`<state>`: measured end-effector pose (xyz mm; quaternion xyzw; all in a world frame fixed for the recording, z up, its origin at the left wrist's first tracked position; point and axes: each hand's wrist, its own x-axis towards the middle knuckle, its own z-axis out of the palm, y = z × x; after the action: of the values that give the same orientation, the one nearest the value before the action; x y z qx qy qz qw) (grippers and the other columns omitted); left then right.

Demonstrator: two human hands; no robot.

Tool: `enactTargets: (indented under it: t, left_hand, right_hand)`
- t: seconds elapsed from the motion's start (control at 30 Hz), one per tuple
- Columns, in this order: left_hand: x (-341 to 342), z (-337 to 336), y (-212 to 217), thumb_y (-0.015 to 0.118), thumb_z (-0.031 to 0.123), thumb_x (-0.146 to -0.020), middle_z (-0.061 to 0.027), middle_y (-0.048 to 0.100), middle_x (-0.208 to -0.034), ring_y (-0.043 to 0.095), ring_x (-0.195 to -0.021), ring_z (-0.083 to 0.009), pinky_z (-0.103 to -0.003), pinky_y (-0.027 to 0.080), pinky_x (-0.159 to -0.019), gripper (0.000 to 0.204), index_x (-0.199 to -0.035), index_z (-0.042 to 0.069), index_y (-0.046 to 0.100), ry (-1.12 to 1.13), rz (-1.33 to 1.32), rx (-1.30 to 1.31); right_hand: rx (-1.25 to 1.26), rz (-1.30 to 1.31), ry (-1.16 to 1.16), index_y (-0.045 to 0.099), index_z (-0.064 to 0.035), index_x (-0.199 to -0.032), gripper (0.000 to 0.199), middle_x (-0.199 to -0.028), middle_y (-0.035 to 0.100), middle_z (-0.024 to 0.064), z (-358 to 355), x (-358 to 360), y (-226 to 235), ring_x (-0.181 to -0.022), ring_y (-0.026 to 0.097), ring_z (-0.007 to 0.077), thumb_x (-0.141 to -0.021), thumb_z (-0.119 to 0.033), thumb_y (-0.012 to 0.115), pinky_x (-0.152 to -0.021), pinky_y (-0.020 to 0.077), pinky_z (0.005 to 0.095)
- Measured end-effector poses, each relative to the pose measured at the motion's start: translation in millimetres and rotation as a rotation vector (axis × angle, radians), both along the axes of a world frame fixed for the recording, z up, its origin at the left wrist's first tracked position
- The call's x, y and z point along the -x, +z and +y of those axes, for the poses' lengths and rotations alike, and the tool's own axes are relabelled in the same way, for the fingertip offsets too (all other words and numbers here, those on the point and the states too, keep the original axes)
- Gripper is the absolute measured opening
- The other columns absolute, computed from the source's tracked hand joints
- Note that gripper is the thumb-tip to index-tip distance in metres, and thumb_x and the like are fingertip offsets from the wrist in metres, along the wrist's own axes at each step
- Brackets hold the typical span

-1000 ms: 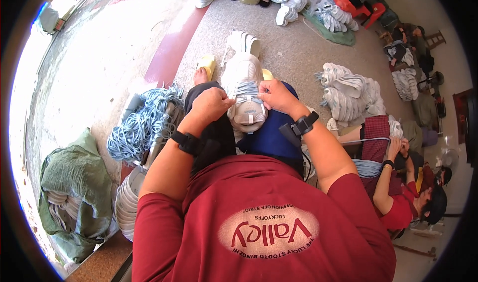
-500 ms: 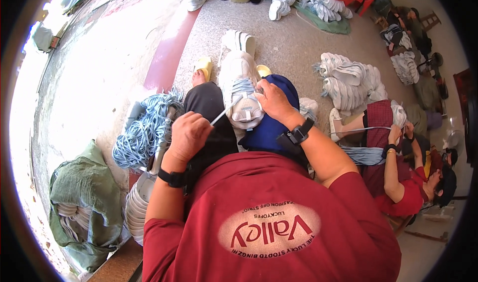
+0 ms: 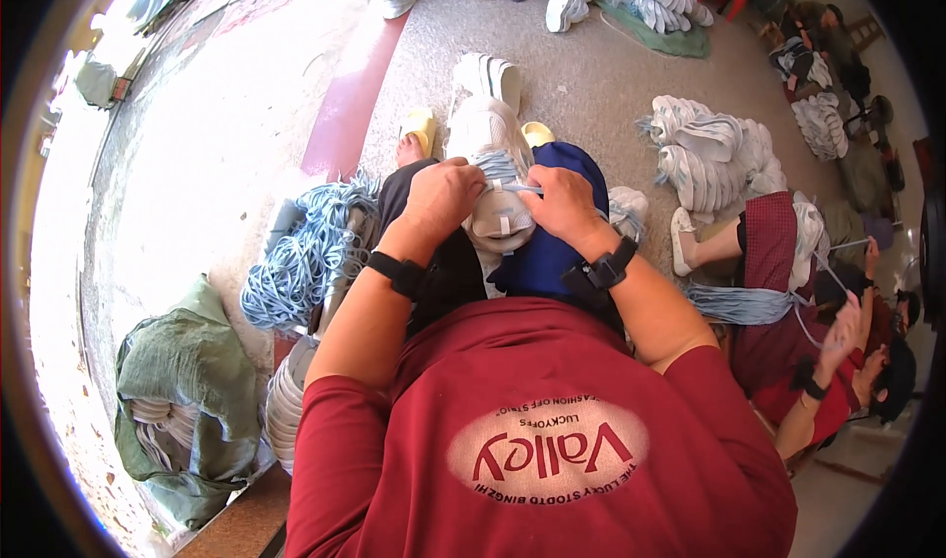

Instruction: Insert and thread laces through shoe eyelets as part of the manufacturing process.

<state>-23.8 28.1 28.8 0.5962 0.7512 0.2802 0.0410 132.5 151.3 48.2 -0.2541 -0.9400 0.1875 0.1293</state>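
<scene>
Between my knees lies a white sneaker (image 3: 505,225) with pale blue lacing across its upper, its collar end toward me. My left hand (image 3: 443,199) is closed at the shoe's left edge, its fingertips pinched at the light blue shoelace (image 3: 512,187). That lace crosses the shoe's tongue to my right hand (image 3: 566,203), whose thumb and fingers pinch it at the right edge. The tips of my left fingers are partly hidden. Beyond this shoe, several white shoe pieces (image 3: 491,77) stand in a row on the floor.
A heap of blue laces (image 3: 313,254) sits left of my leg, near a green sack (image 3: 187,381) of shoes. White shoes (image 3: 711,154) are piled at the right. A co-worker's hand (image 3: 843,326) pulls a lace beside a bundle of blue laces (image 3: 737,302).
My left hand has moved up and right from its pulled-back place to the shoe. The lace now runs sideways between my hands. The co-worker's hands have spread apart.
</scene>
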Motion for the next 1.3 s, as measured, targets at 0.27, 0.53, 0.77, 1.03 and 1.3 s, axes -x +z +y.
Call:
enactTargets:
  t: [0.27,0.53,0.77,1.03,1.3]
  left_hand:
    - [-10,9,-7,0.059,0.016,-0.069,-0.0099,0.059,-0.070,0.061,-0.064,-0.0282,-0.037,0.049,-0.059,0.010,-0.067,0.007,0.057,0.128,0.242,-0.085]
    - [-5,1,-25,0.056,0.006,-0.070,-0.0062,0.057,-0.066,0.055,-0.055,-0.0177,-0.028,0.045,-0.055,0.010,-0.078,0.002,0.058,0.315,-0.434,-0.257]
    - [12,-8,-11,0.049,-0.001,-0.077,0.0031,0.050,-0.071,0.045,-0.062,-0.0051,-0.018,0.041,-0.059,0.028,-0.104,-0.004,0.057,-0.007,-0.988,-0.099]
    - [27,1,-4,0.066,0.011,-0.080,0.0028,0.057,-0.075,0.049,-0.066,-0.0045,-0.019,0.042,-0.060,0.012,-0.086,0.001,0.064,-0.067,-0.918,0.183]
    - [21,6,-2,0.066,0.007,-0.071,-0.0040,0.058,-0.068,0.058,-0.063,-0.0172,-0.029,0.046,-0.061,0.005,-0.072,0.004,0.062,-0.180,-0.502,-0.041]
  right_hand:
    - [-0.283,0.039,0.191,0.054,-0.0062,-0.072,0.009,-0.057,0.053,0.0128,13,3,-13,-0.059,0.058,0.0321,-0.075,-0.013,0.059,-0.050,0.0442,0.0411]
    - [-0.227,0.100,0.243,0.047,-0.0045,-0.074,0.004,-0.059,0.053,0.0171,29,-14,-29,-0.059,0.056,0.0359,-0.077,-0.002,0.048,-0.051,0.0440,0.0429]
    - [-0.114,0.093,0.230,0.047,-0.0024,-0.073,0.005,-0.061,0.053,0.0191,26,-14,-31,-0.062,0.055,0.0382,-0.078,-0.001,0.047,-0.053,0.0433,0.0440]
    - [-0.008,0.094,0.206,0.053,-0.0028,-0.070,0.006,-0.062,0.055,0.0193,23,-16,-27,-0.066,0.058,0.0373,-0.075,-0.007,0.052,-0.060,0.0461,0.0453]
    - [-0.033,0.026,0.146,0.052,-0.0029,-0.072,0.008,-0.058,0.054,0.0172,27,-7,-17,-0.062,0.058,0.0351,-0.078,-0.008,0.052,-0.055,0.0446,0.0435]
